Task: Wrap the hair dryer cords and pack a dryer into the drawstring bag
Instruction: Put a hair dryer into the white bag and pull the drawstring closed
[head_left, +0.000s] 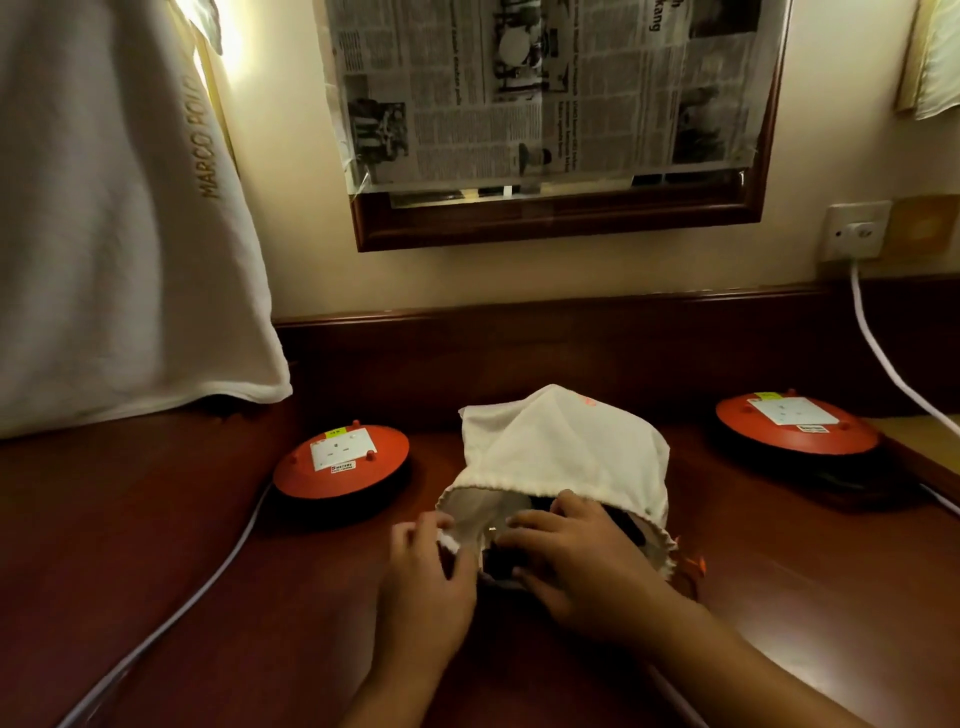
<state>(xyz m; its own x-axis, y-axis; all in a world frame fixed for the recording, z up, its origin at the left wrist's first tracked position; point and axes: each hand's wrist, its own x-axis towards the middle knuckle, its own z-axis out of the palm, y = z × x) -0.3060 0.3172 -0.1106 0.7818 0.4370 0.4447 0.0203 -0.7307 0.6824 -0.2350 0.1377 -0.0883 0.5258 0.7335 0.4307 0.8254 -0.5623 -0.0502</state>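
White towel (104, 208) hangs far left over desk (156, 519). Orange reel (340, 460) left of bag, white cable (171, 618) running from it toward the near edge. Left hand (428, 582) pinches bag's near rim, fingers closed on cloth. White bag (561, 452) lies mid-desk, mouth open toward the person. Right hand (576, 561) at mouth, fingers curled round black dryer (501, 561), mostly inside bag. Second reel (795, 423) right; socket (857, 231) on wall.

White drawstring bag (561, 447) — mouth open (black dryer (501, 564) inside) — on desk

Two reels (341, 462) (797, 423), one bag (561, 452)
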